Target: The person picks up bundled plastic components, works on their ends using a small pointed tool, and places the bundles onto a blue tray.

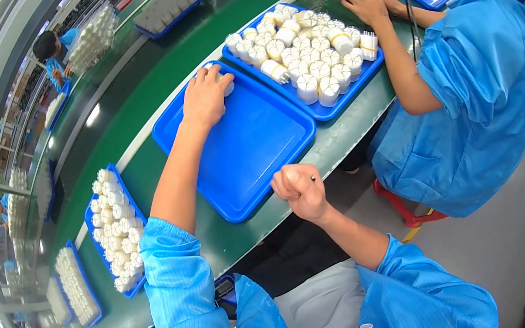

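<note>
My left hand reaches over the far left corner of a blue tray. Its fingers curl round a white round piece, mostly hidden under the hand. Apart from that piece, the tray's floor is bare. Near the tray's right front edge, my right hand is held up with its fingers folded in. A small dark spot shows at its fingers; what they hold, if anything, cannot be made out. Just right of this tray, a second blue tray is packed with white cylindrical bundles, some with yellowish bands.
A green workbench runs beneath the trays, with a green conveyor belt beyond. Left stands another blue tray of white bundles. At right, a co-worker in a blue smock sits on a red stool, hands over the bench.
</note>
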`<state>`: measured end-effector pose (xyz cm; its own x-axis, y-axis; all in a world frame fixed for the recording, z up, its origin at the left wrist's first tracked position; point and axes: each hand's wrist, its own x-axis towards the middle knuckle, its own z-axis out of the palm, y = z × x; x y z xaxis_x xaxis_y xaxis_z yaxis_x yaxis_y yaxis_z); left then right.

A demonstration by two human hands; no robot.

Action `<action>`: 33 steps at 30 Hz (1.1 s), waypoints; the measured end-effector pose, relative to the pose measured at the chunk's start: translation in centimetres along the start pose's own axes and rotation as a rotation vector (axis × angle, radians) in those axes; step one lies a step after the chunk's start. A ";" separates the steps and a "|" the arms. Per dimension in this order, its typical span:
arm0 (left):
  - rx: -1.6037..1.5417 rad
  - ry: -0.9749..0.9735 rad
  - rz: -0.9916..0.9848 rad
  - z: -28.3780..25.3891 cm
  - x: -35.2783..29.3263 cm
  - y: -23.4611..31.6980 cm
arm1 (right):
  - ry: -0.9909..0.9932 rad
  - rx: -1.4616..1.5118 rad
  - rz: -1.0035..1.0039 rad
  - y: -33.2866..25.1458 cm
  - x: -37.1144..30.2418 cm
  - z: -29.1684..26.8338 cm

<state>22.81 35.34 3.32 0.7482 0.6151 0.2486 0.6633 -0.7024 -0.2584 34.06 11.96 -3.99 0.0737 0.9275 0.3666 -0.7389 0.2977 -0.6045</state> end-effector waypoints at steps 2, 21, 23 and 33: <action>-0.020 0.021 0.024 0.2 -0.4 -0.9 | -0.008 0.001 0.007 -0.2 -0.1 0.3; -0.423 -0.168 -0.643 -11.1 -28.8 7.7 | -0.086 0.023 -0.019 0.2 -3.4 1.2; -0.479 -0.202 -0.634 -11.1 -29.0 8.6 | -0.094 0.022 -0.013 0.4 -3.7 1.2; -0.556 -0.207 -0.528 -10.6 -28.4 6.9 | -0.106 -0.017 -0.051 -0.9 -3.6 2.0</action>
<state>5.95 9.28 4.37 0.3605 0.9326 0.0152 0.8672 -0.3412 0.3628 33.12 7.94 -3.41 0.0385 0.8822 0.4694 -0.7242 0.3483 -0.5951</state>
